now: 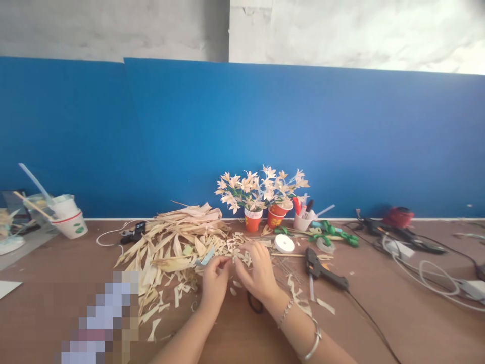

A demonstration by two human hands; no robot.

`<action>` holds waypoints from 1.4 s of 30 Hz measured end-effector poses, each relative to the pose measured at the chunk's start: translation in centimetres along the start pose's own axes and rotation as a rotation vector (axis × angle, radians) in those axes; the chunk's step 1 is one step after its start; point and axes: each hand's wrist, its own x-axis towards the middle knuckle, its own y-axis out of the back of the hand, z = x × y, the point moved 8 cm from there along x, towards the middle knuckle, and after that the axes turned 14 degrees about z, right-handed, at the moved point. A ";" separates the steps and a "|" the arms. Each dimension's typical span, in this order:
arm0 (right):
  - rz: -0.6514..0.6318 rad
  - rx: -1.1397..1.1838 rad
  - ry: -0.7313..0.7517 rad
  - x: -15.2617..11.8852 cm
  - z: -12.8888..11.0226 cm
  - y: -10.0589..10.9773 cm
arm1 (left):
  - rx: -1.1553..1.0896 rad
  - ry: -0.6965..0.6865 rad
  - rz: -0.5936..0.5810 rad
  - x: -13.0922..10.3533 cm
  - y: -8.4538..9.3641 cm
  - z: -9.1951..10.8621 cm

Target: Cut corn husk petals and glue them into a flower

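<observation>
My left hand (215, 283) has its thumb and fingers pinched together at the near edge of the husk pile; what lies between the fingertips is too small to make out. Just right of it, my right hand (258, 269) is palm down with thumb and fingers apart, over small cut husk pieces. Whether its fingertips touch any piece is unclear. Dry pale husks (178, 242) spread behind and left of my left hand. Part of a dark ring-shaped handle (254, 303) shows under my right wrist. A white spool (284, 243) lies beyond my right hand.
Red cups (253, 221) with husk flowers (265, 187) stand by the blue partition (189, 126). A black glue gun (326, 270) with a cord lies right, near green tape rolls (322, 238). White cups (71, 222) stand left; cables (428, 278) and a red tool (397, 217) lie far right.
</observation>
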 end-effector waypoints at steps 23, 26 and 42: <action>-0.389 -0.735 -0.511 2.7 11.7 9.3 | -0.106 0.133 0.022 0.1 -0.1 -1.2; -0.569 -0.961 -0.686 -0.3 15.2 13.1 | -0.129 0.155 0.022 0.0 -0.2 -1.3; -0.610 -1.007 -0.694 -5.7 19.9 14.6 | -0.225 0.131 -0.055 -0.4 -0.8 0.6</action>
